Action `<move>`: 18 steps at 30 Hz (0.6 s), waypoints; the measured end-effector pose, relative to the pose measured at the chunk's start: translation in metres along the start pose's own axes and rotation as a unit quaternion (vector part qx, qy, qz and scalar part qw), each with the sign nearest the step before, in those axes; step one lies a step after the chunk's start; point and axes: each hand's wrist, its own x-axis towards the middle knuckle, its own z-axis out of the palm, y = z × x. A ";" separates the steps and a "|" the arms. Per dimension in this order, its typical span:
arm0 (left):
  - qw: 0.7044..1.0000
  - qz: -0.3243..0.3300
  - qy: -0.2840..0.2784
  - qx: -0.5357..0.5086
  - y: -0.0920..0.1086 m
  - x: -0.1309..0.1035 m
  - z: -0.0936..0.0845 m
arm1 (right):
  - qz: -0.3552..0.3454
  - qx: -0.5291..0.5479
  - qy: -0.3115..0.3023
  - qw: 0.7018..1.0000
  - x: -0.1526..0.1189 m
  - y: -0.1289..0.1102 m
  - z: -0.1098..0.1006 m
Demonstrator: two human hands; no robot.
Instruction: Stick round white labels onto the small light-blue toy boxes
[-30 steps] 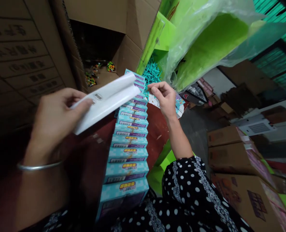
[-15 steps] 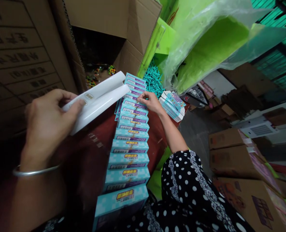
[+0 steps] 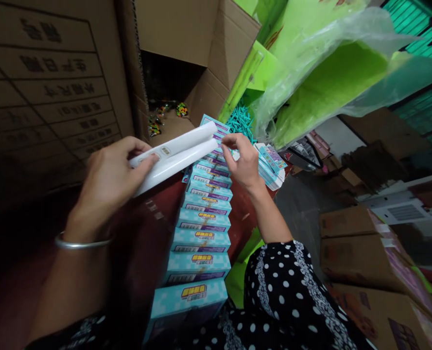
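Note:
My left hand (image 3: 117, 172) pinches a white glossy sheet (image 3: 181, 153), curled lengthwise, with small round gold stickers near my thumb. The far end of the sheet reaches over a long row of light-blue and purple boxes (image 3: 203, 238). At that end is my right hand (image 3: 241, 158), its thumb and fingertips curled close together near the sheet's tip; whatever they may hold is too small to make out. The boxes overlap like steps, showing yellow logos and barcodes, with small brown marks on several of them.
An open carton (image 3: 186, 29) with colourful wrapped pieces stands behind the row. Teal sticks (image 3: 240, 121) lie beside it, near flat printed boxes (image 3: 270, 165) on the red table (image 3: 153, 214). Clear plastic hangs over green bags. Cartons (image 3: 350, 243) stand at right.
My right hand has lifted off the boxes and come to the far end of the white sheet. My left hand still holds the sheet. The view has shifted left.

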 end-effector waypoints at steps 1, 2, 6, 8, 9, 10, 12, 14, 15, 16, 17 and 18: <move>1.000 0.014 -0.009 -0.005 0.001 -0.001 0.001 | -0.041 0.017 -0.004 0.999 0.004 -0.015 -0.003; 0.999 0.032 -0.016 -0.012 0.003 -0.001 0.002 | -0.078 0.029 -0.020 0.996 0.008 -0.029 -0.005; 0.992 0.114 -0.018 -0.050 0.009 -0.006 0.006 | -0.160 0.010 -0.117 0.980 0.024 -0.060 0.004; 0.990 0.125 -0.008 -0.069 0.011 -0.008 0.005 | -0.160 -0.007 -0.138 0.977 0.028 -0.062 0.009; 0.990 0.116 -0.001 -0.077 0.012 -0.009 0.003 | -0.152 -0.010 -0.140 0.978 0.029 -0.061 0.010; 0.991 0.102 0.008 -0.084 0.013 -0.010 -0.001 | -0.141 -0.009 -0.138 0.980 0.031 -0.059 0.010; 0.993 0.063 0.023 -0.094 0.013 -0.012 -0.008 | -0.123 0.009 -0.138 0.983 0.032 -0.056 0.007; 0.994 0.043 0.035 -0.098 0.014 -0.013 -0.015 | -0.116 0.038 -0.147 0.982 0.034 -0.055 0.002; 0.993 0.042 0.039 -0.100 0.014 -0.013 -0.018 | -0.114 0.051 -0.152 0.981 0.035 -0.056 0.000; 0.993 0.044 0.040 -0.104 0.014 -0.013 -0.019 | -0.111 0.061 -0.155 0.980 0.036 -0.056 -0.002; 0.992 0.046 0.039 -0.109 0.014 -0.013 -0.020 | -0.107 0.067 -0.156 0.980 0.037 -0.057 -0.004; 0.991 0.047 0.039 -0.117 0.014 -0.013 -0.020 | -0.102 0.069 -0.155 0.980 0.037 -0.058 -0.005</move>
